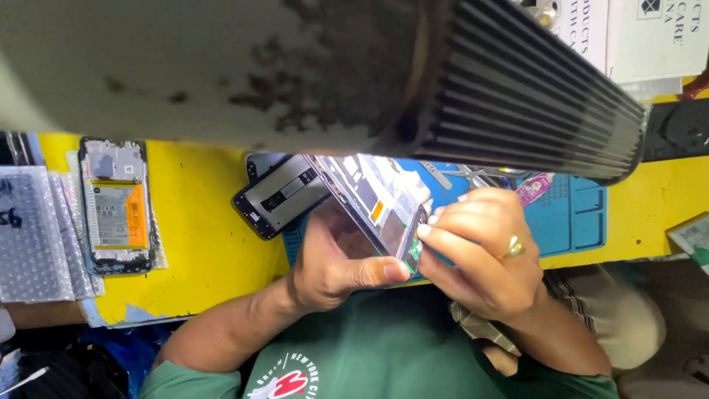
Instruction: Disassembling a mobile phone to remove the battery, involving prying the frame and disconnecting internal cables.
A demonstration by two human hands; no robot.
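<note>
A lamp head [517,81] hangs over the bench [199,222], hiding its far part. Under it a mat [576,214] lies on the bench. Both hands hold an opened phone [377,207] above the mat's near edge, the left hand [340,258] beneath it, the right hand [480,251] at its near right corner. A back cover [281,196] lies just left of the phone, half on the mat. Well apart to the left lies another opened phone [117,207], with bubble wrap [33,236] at the bench's left end.
</note>
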